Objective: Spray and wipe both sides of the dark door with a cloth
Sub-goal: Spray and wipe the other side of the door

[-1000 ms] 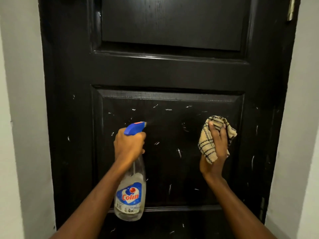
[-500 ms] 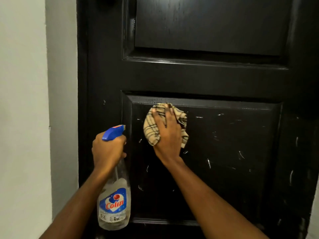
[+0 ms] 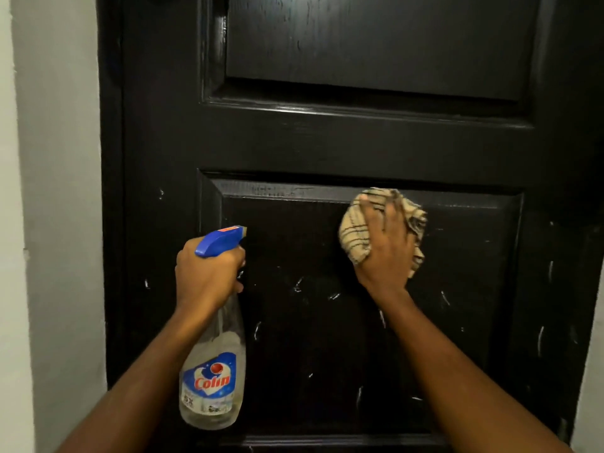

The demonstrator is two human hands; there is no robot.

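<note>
The door [image 3: 359, 145] runs out of the picture at the top and the bottom, so its upper panel [image 3: 376, 44] is cut off above, and its far face is out of sight. The right grip [image 3: 385, 253] covers the middle of the cloth [image 3: 351, 233]; both are smeared by blur, and whether the fingers curl round the cloth or lie flat on it cannot be told. The left grip [image 3: 206, 276] hides the neck and trigger of the spray bottle [image 3: 214, 348]. The small print on its label [image 3: 209, 384] under the word Colin is too small to read. Both forearms [image 3: 457, 371] are cut off by the bottom edge.
</note>
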